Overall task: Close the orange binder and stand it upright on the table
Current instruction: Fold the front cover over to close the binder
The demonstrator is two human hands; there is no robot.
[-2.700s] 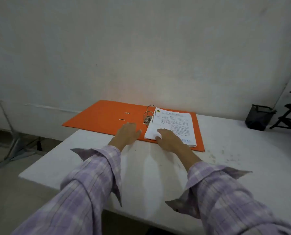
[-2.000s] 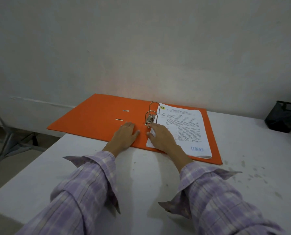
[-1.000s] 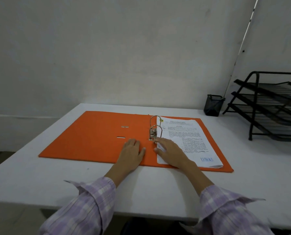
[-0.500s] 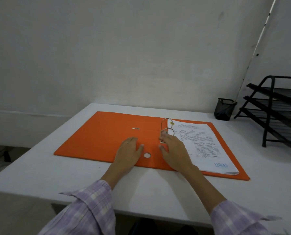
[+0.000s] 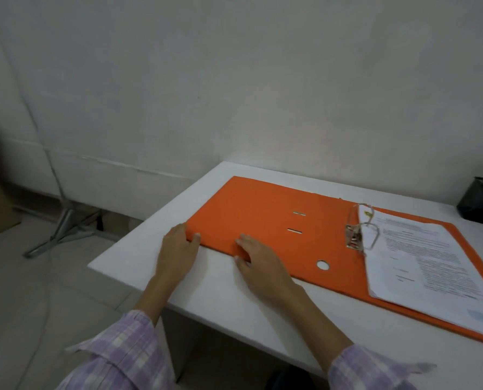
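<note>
Head view: orange binder (image 5: 262, 220) lies open on the table (image 5: 234, 305), its left cover's near edge at your fingertips; left hand (image 5: 177, 254) and right hand (image 5: 262, 268) both flat, gripping nothing. Slip fingers beneath, then fold it rightward over the rings (image 5: 361, 229) squarely.

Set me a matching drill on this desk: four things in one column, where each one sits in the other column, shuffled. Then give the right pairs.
Things:
1. left hand
2. right hand
3. paper stack
4. black cup

Places:
A. at the far right of the table, by the wall
B. at the near left corner of the open cover of the orange binder
C. on the binder's right half, beside the metal rings
D. on the cover's near edge, left of the round hole

Pairs: 1-B, 2-D, 3-C, 4-A
</note>
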